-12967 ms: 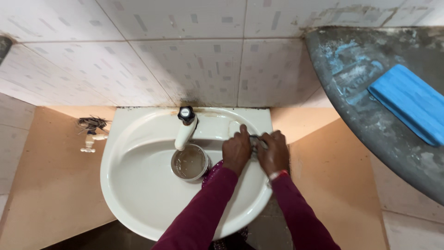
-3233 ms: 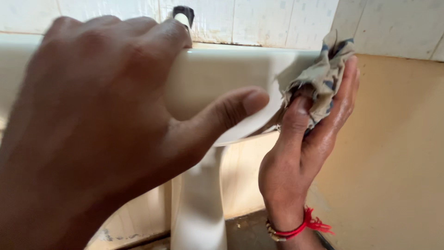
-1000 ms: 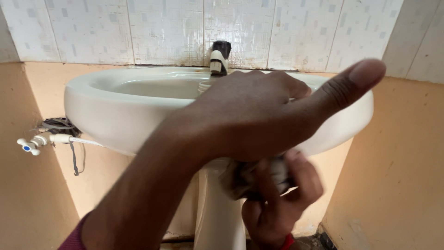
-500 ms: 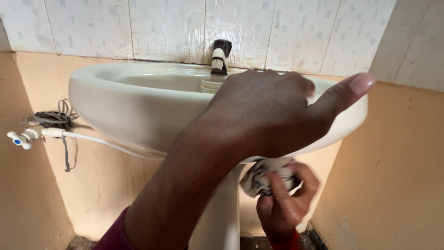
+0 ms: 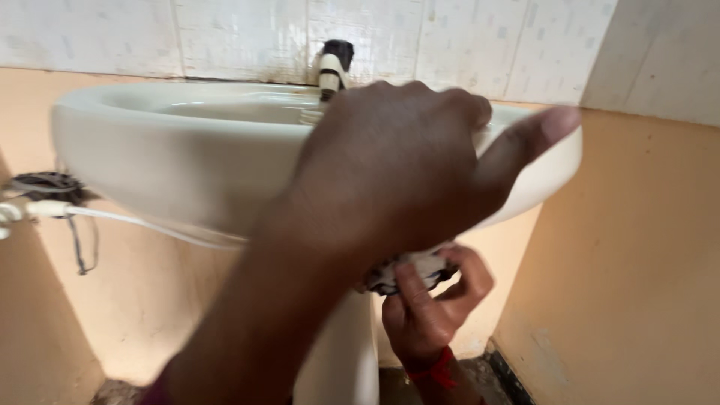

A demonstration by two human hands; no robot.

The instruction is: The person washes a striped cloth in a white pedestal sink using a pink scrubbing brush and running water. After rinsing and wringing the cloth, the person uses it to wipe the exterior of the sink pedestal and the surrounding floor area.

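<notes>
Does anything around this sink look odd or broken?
Yes. Left of the basin, a white hose hangs loose from a dark, rough hole in the wall, with wires dangling below. Low on the right wall, the paint is scuffed.

The washbasin (image 5: 150, 161) is seen to be glazed ceramic, cream, smooth and softly glossy. A crumpled cloth (image 5: 409, 270), pale with dark markings, soft and matt, is gripped by the right hand (image 5: 435, 300) under the rim. The tap (image 5: 334, 64) appears dark with a pale plastic-like body. The wall tiles (image 5: 465, 41) are glossy and faintly speckled; the painted wall (image 5: 630, 262) below is matt and scuffed.
</notes>
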